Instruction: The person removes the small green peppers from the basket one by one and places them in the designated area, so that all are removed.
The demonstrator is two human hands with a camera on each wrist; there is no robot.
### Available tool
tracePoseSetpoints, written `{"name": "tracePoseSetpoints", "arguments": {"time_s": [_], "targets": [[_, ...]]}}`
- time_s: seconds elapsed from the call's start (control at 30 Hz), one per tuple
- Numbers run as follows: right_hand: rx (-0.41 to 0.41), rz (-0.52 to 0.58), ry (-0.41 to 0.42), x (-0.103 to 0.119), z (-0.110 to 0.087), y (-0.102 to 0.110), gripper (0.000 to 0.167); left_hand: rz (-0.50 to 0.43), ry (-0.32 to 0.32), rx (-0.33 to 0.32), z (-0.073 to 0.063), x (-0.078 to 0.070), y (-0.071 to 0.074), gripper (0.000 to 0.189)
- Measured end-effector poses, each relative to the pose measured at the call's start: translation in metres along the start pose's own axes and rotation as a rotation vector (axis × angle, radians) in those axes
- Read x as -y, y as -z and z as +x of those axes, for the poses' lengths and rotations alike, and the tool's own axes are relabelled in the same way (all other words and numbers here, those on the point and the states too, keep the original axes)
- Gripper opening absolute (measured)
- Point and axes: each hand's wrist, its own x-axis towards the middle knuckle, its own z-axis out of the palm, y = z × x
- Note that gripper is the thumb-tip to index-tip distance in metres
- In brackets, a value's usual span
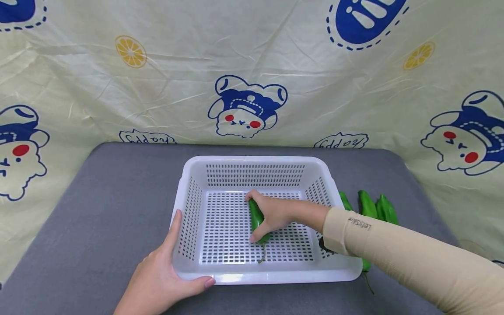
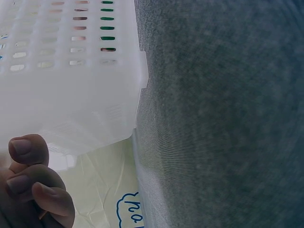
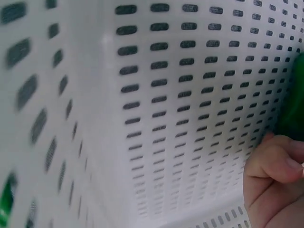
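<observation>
A white plastic basket (image 1: pixel 271 277) with slotted walls and floor stands on the grey table. My left hand (image 1: pixel 159 271) grips its near left corner, thumb along the front rim and fingers at the left side; the left wrist view shows curled fingertips (image 2: pixel 31 147) against the basket wall. Inside the basket, my right hand (image 1: pixel 273 214) holds a long green pepper (image 1: pixel 257 216) between thumb and fingers, close over the slotted floor. The pepper's thin stem points toward the front rim. In the right wrist view only part of the pepper (image 3: pixel 292 107) shows, beside the curled fingers.
Several more green peppers (image 1: pixel 368 204) lie on the table right of the basket, partly hidden by the right sleeve (image 1: pixel 397 245). The grey table (image 1: pixel 118 197) extends left of the basket. A patterned cloth (image 1: pixel 177 87) hangs behind the table's far edge.
</observation>
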Motion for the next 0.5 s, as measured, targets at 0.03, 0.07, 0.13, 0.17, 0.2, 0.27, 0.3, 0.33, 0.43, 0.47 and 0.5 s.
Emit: {"name": "tracePoseSetpoints", "arguments": {"time_s": [0.03,0.07,0.13,0.17,0.2,0.27,0.3,0.33,0.43,0.47,0.5], "targets": [[-0.002,0.016,0.008,0.000,0.001,-0.001,0.099,-0.001,0.003,0.002,0.000,0.000,0.000,0.139],[-0.006,0.028,0.016,-0.001,0.002,-0.002,0.099,-0.001,0.004,0.002,0.000,0.000,0.000,0.139],[-0.016,0.048,0.032,-0.002,0.005,-0.005,0.098,-0.003,0.007,0.000,-0.001,0.000,0.000,0.139],[-0.023,0.058,0.040,-0.003,0.006,-0.006,0.097,-0.004,0.008,0.001,-0.001,0.000,0.000,0.139],[-0.031,0.063,0.044,-0.003,0.008,-0.007,0.097,-0.007,0.014,0.001,-0.001,0.000,0.000,0.138],[-0.043,0.074,0.055,-0.004,0.010,-0.008,0.096,-0.010,0.020,0.002,-0.001,0.000,0.000,0.138],[-0.049,0.078,0.057,-0.004,0.010,-0.009,0.095,-0.010,0.021,0.003,-0.001,0.000,0.000,0.138],[-0.053,0.077,0.058,-0.005,0.011,-0.009,0.095,-0.011,0.023,0.004,-0.001,0.000,0.000,0.138],[-0.061,0.059,0.055,-0.007,0.012,-0.009,0.095,-0.014,0.031,0.011,0.000,-0.001,0.000,0.138],[-0.062,0.048,0.054,-0.007,0.013,-0.009,0.095,-0.014,0.033,0.014,0.000,-0.001,0.000,0.138],[-0.063,0.038,0.053,-0.008,0.013,-0.009,0.095,-0.014,0.034,0.014,0.000,-0.001,0.000,0.138]]}}
